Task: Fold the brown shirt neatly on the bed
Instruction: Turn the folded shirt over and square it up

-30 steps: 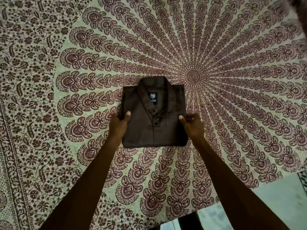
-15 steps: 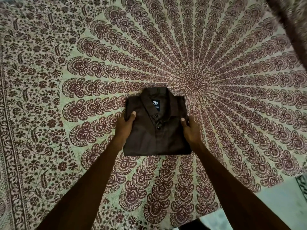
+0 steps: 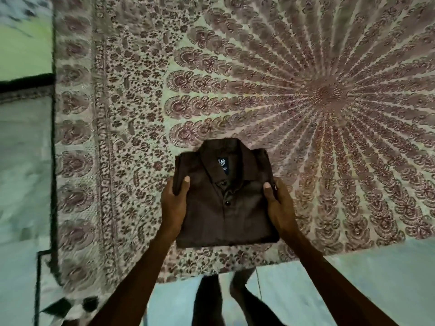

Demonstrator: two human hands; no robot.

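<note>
Nearest me, pale floor (image 3: 353, 274), then the bed's (image 3: 141, 114) edge. My left hand (image 3: 174, 208) and right hand (image 3: 280, 205) each have a grip closed on a side of the folded brown shirt (image 3: 226, 215), collar pointing away, over the patterned bedspread.

Pale floor (image 3: 353, 274); dark-framed object (image 3: 37, 278) at left, perhaps furniture

A plain dark brown shirt (image 3: 226, 198) lies on a cream bedspread (image 3: 259, 78) printed with maroon mandala and floral motifs.
</note>
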